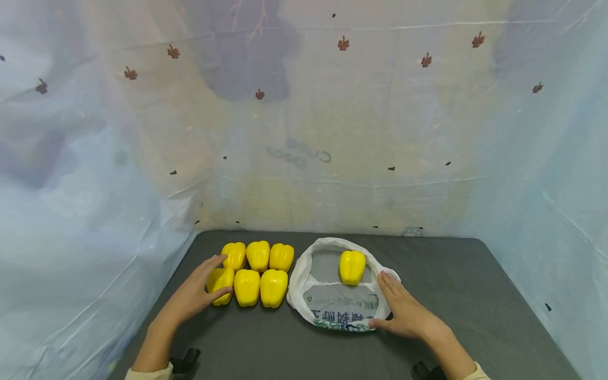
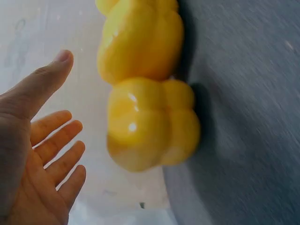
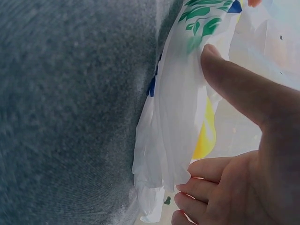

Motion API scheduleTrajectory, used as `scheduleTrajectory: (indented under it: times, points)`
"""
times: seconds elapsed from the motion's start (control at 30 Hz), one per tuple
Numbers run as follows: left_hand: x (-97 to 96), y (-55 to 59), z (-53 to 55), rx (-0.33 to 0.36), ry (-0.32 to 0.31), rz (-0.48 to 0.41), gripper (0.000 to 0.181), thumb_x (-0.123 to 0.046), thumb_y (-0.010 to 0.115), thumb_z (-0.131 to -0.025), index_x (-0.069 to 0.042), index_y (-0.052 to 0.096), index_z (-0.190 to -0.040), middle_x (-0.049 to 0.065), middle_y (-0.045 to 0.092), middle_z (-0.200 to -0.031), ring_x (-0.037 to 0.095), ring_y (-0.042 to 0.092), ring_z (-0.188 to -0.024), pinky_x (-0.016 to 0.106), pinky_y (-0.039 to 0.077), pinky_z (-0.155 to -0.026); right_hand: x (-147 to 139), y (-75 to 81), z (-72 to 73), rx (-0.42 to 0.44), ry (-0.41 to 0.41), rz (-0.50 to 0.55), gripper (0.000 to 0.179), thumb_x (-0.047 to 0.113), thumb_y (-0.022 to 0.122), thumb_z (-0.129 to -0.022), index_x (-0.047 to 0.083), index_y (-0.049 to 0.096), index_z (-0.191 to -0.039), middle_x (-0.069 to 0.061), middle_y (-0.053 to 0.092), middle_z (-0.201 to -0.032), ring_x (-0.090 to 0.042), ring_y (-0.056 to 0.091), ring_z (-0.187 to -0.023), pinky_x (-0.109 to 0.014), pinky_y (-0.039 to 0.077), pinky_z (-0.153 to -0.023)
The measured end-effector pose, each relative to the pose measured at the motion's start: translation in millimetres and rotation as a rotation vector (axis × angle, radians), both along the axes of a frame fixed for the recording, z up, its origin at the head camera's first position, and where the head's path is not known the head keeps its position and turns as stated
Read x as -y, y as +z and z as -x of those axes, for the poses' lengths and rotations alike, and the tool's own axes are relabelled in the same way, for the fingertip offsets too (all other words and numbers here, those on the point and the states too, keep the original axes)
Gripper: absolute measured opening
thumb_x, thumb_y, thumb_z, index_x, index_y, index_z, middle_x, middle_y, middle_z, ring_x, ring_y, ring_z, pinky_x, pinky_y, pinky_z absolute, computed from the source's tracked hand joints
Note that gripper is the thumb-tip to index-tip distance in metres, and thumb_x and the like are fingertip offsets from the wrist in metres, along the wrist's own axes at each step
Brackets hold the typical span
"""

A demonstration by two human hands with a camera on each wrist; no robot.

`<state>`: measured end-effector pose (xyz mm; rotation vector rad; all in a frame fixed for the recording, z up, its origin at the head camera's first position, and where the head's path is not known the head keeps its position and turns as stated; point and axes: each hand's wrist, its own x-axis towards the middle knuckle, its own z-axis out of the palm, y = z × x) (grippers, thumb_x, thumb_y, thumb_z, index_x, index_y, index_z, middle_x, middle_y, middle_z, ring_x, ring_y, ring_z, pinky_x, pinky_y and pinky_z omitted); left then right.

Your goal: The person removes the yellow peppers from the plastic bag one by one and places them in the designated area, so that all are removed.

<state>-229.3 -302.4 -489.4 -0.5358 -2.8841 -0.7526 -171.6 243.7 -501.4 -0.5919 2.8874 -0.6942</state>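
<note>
My left hand (image 1: 193, 289) hovers around the near-left yellow bell pepper (image 1: 219, 284), fingers spread and thumb apart; it grips nothing. In the left wrist view a gap shows between the fingers and this bell pepper (image 2: 152, 124). A white plastic bag (image 1: 298, 279) with printed characters lies with its mouth spread wide, and one yellow bell pepper (image 1: 352, 267) sits inside it. At the bag's right rim rests my right hand (image 1: 408, 312), fingers extended. The right wrist view has its thumb and fingertips right at the bag's crumpled side (image 3: 176, 117).
Several more yellow bell peppers (image 1: 258, 256) stand in two rows left of the bag. The dark grey table (image 1: 475, 301) has a rounded back edge, with a patterned sheet (image 1: 304, 132) hanging behind and along both sides.
</note>
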Motion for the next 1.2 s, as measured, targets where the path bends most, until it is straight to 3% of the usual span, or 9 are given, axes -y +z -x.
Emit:
scheduleTrajectory:
  times: [0.33,0.53,0.83,1.2]
  points:
    - [-28.8,8.2,7.6,-0.022,-0.070,-0.028,0.084,-0.049,0.075,-0.100,-0.009,0.041,-0.165,0.020,0.039,-0.169,0.048,0.032,-0.156,0.075,0.033,-0.119,0.2,-0.1,-0.4,-0.005,-0.005,-0.009,0.121,0.056,0.086,-0.088,-0.012,0.022,-0.166,-0.032,0.019,-0.174,-0.051,0.020,-0.160,-0.067,0.020,-0.128]
    - [-50.2,15.3,12.0,-0.043,-0.123,-0.021,0.084,-0.044,0.077,-0.100,-0.006,0.040,-0.166,0.022,0.037,-0.169,0.048,0.035,-0.155,0.073,0.035,-0.119,0.2,0.0,0.4,-0.001,-0.012,-0.011,0.122,0.056,0.086,-0.088,-0.011,0.021,-0.166,-0.031,0.018,-0.174,-0.051,0.019,-0.160,-0.068,0.021,-0.128]
    - [-81.9,24.9,18.1,-0.037,-0.191,-0.079,0.083,-0.038,0.079,-0.100,-0.006,0.040,-0.166,0.021,0.038,-0.169,0.045,0.033,-0.157,0.069,0.036,-0.121,0.5,0.1,1.6,-0.006,-0.011,-0.001,0.121,0.057,0.085,-0.088,-0.012,0.022,-0.166,-0.032,0.017,-0.174,-0.052,0.018,-0.160,-0.069,0.021,-0.127]
    - [-117.5,27.6,25.1,0.044,-0.245,-0.069,0.086,-0.043,0.078,-0.100,-0.013,0.036,-0.169,0.012,0.034,-0.173,0.035,0.033,-0.160,0.062,0.039,-0.123,-0.7,-4.6,2.0,-0.030,0.003,-0.010,0.122,0.057,0.086,-0.087,-0.014,0.022,-0.164,-0.033,0.018,-0.173,-0.051,0.019,-0.160,-0.067,0.018,-0.128]
